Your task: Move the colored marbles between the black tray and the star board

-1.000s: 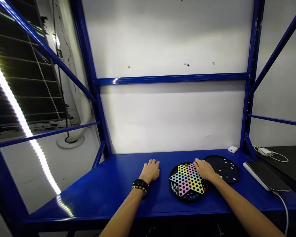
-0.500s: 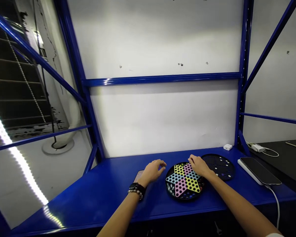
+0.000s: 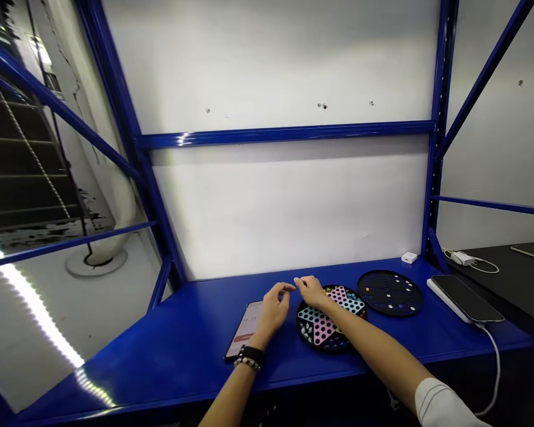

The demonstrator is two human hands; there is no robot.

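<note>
My left hand is raised above the blue tabletop, fingers curved and thumb a little apart, with nothing visible in it. Its fingertips come close to those of my right hand, which is pinched; anything between those fingers is too small to make out. My right hand and forearm cover part of the round Chinese checkers board, whose star has pink, light blue and yellow points. Glassy pieces lie in its black rim. Beside my left wrist, a phone with a lit screen lies on the tabletop.
Behind and right of the star board lies a black round board with white, blue and orange pieces. Farther right are a dark-screened phone on a white box, its cable, and a small white adapter. Blue posts frame the bench.
My right hand has moved left, from the far right of the star board to my left hand's fingertips. The phone by my left wrist shows more fully. The view has shifted slightly.
</note>
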